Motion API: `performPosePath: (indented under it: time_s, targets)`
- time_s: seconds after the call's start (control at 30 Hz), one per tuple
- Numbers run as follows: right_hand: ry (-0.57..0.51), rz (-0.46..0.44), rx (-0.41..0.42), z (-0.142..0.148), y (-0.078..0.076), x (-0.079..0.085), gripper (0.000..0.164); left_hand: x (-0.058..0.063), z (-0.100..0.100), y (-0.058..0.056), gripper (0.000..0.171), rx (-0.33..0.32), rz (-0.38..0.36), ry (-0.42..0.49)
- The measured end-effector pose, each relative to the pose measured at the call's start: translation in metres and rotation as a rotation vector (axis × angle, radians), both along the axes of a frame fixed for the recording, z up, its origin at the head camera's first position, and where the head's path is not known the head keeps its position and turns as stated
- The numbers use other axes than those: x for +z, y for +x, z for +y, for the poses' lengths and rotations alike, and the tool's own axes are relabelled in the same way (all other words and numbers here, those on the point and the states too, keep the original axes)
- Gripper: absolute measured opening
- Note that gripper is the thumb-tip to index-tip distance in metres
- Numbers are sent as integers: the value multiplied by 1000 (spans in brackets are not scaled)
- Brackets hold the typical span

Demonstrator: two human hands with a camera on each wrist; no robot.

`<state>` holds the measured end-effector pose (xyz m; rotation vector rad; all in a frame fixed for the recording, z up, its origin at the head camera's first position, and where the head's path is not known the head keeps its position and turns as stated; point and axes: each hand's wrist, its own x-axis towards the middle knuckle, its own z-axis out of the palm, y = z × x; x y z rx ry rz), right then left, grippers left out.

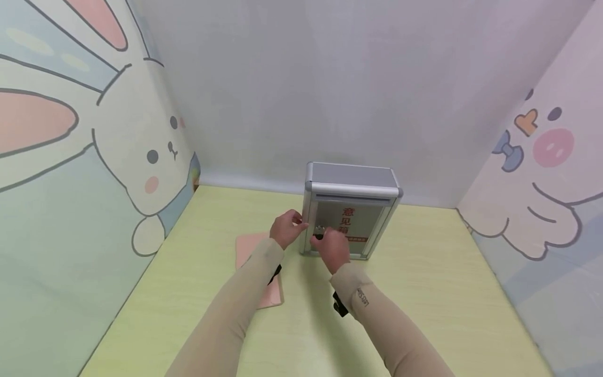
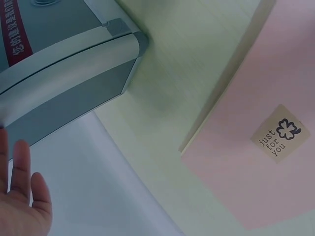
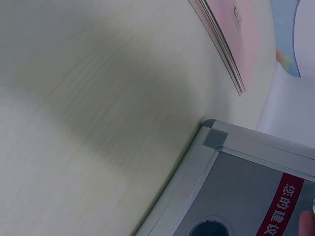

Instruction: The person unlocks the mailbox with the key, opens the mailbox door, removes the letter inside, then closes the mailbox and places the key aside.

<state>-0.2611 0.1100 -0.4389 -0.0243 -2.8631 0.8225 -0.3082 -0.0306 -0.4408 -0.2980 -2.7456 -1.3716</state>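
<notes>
A grey suggestion box (image 1: 354, 175) with a silver metal frame, a top slot and red characters stands upright on the table. My left hand (image 1: 286, 229) is at its left side, fingers fairly straight and fingertips right at the frame; the left wrist view shows the fingers (image 2: 20, 169) against the box's side. At the box's front, my right hand (image 1: 335, 250) pinches what looks like a small black-headed key (image 1: 319, 236) beside the shiny lock (image 1: 320, 229). In the right wrist view only a fingertip (image 3: 306, 224) shows, next to the round lock; the rest is out of frame.
A pink folder or booklet (image 1: 269, 299) with a "just for you" label (image 2: 281, 133) lies left of the box, partly under my left forearm. Pale yellow table (image 1: 424, 293) surrounds both. Behind rises a plain wall (image 1: 301, 94); cartoon-printed walls (image 1: 141, 120) flank the sides.
</notes>
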Motion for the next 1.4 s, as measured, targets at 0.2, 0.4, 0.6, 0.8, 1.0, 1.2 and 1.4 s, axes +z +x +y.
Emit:
performPosePath:
  time_s: [0.2, 0.4, 0.6, 0.8, 1.0, 1.2, 1.4]
  targets:
    - [-9, 30, 49, 2, 5, -4, 25, -1, 0, -1, 21, 15, 4, 3]
    - [117, 85, 109, 19, 14, -24, 34, -2, 1, -2, 22, -1, 3, 1]
    - [324, -37, 105, 40, 18, -48, 41, -2, 1, -3, 23, -1, -8, 13]
    - [427, -186, 120, 52, 22, -66, 42, -2, -1, -3, 23, -9, 9, 16]
    - [504, -277, 152, 55, 27, -76, 39, -6, 1, -5, 23, -3, 16, 27]
    - [569, -268, 167, 55, 29, -82, 40, -4, 2, -4, 22, 2, 8, 25]
    - [594, -253, 172, 56, 25, -86, 41, -4, 2, -4, 22, 3, 3, 22]
